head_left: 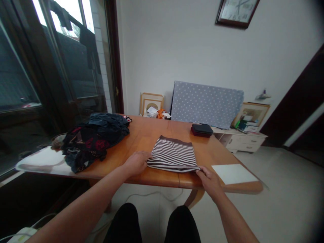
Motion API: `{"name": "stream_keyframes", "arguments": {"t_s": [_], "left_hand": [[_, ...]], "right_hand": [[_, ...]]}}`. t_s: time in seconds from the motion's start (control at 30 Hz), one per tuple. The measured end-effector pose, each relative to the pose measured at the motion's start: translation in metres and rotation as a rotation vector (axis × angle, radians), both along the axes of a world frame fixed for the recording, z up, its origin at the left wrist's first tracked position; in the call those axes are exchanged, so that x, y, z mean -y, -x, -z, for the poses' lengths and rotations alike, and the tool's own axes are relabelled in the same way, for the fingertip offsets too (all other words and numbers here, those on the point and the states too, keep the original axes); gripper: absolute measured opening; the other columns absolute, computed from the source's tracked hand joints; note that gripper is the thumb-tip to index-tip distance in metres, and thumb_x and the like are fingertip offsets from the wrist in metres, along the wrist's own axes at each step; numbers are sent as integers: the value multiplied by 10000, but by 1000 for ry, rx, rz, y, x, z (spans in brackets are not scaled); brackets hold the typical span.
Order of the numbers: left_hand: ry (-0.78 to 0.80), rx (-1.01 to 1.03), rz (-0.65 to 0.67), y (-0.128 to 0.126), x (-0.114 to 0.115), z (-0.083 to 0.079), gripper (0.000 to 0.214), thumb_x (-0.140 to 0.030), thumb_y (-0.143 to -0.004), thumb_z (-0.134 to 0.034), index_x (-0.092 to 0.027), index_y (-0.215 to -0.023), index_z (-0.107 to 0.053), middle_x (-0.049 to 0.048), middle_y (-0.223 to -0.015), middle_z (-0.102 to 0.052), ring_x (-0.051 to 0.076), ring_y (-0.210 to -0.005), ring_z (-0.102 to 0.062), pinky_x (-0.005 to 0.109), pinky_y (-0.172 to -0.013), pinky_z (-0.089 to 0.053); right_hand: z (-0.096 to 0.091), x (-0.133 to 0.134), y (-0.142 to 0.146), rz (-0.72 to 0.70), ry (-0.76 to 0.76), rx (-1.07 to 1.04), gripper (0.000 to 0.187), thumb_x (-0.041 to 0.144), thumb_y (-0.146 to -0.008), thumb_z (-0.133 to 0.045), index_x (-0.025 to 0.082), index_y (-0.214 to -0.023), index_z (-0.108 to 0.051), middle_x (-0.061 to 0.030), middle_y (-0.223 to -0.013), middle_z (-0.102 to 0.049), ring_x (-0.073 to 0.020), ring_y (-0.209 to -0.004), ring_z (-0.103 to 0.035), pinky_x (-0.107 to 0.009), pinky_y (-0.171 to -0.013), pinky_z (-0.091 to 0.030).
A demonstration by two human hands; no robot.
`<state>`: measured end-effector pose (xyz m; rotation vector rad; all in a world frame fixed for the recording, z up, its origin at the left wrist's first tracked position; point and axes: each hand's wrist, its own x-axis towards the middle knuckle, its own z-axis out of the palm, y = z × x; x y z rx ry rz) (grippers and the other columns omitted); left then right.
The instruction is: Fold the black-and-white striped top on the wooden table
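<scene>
The person's knees (181,221), in black, were nearest the camera, just below the front edge of a brown wooden table (141,131). At the far left stood glass doors (76,72), with dark clothing hanging beyond them. On the left end of the table lay a rumpled heap of dark clothes (103,131), part of it patterned in red, beside a white surface (42,161). To the right of the heap, the left hand (136,163) had its fingers closed on the near left corner of a striped cloth (174,153). That cloth lay flat close to the table's front edge, between the two hands, its dark and white stripes running crosswise and a plain brown band along its far side. The right hand (209,180) pinched the near right corner between thumb and fingers. Beyond it, near the far edge, sat a small dark stack (201,130). A white sheet (234,173) lay at the table's right end, and past that stood a white cabinet (246,141) with drawers.
</scene>
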<state>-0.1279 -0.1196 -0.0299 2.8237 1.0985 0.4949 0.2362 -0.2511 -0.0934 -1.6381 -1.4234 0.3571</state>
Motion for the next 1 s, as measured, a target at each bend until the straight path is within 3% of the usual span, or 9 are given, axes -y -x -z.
{"name": "stream_keyframes", "arguments": {"t_s": [0.23, 0.4, 0.53, 0.77, 1.0], "left_hand": [[-20, 56, 111, -21, 15, 6, 593, -293, -825, -581, -220, -1408, -504, 62, -1485, -503, 237, -1382, -429, 392, -1174, -306], [-60, -2, 72, -36, 8, 12, 482, -146, -901, -430, -244, -1355, -558, 34, -1445, -553, 180, -1342, -483, 365, -1176, -304], [-149, -9, 55, -36, 5, 12, 532, -78, -892, -407, -243, -1384, -525, 34, -1511, -479, 174, -1397, -417, 375, -1206, -242], [-15, -98, 134, -18, 6, 19, 588, -100, -895, -395, -276, -1454, -452, 8, -1559, -409, 176, -1391, -428, 344, -1169, -314], [0, -14, 89, -15, 14, 18, 532, -375, -928, -501, -266, -1448, -459, 44, -1551, -420, 244, -1397, -419, 408, -1154, -342]], "right_hand": [[-6, 3, 5, 12, 13, -2, 374, 499, -865, -511, 251, -1066, -706, -41, -1066, -732, -276, -1031, -654, -410, -942, -479], [-4, 3, 3, -8, 18, 24, 362, 479, -866, -513, 253, -1075, -703, -38, -1074, -730, -278, -1045, -648, -414, -951, -473], [0, 2, -1, -12, 7, 31, 363, 467, -873, -511, 249, -1095, -699, -45, -1099, -722, -273, -1069, -636, -411, -959, -470], [7, -1, -5, -26, 7, 25, 371, 444, -859, -540, 236, -1120, -702, -63, -1143, -708, -272, -1107, -622, -419, -997, -452], [3, -2, -1, -66, -31, -29, 356, 363, -786, -610, 243, -1104, -716, -58, -1164, -700, -259, -1112, -620, -417, -1019, -442]]}}
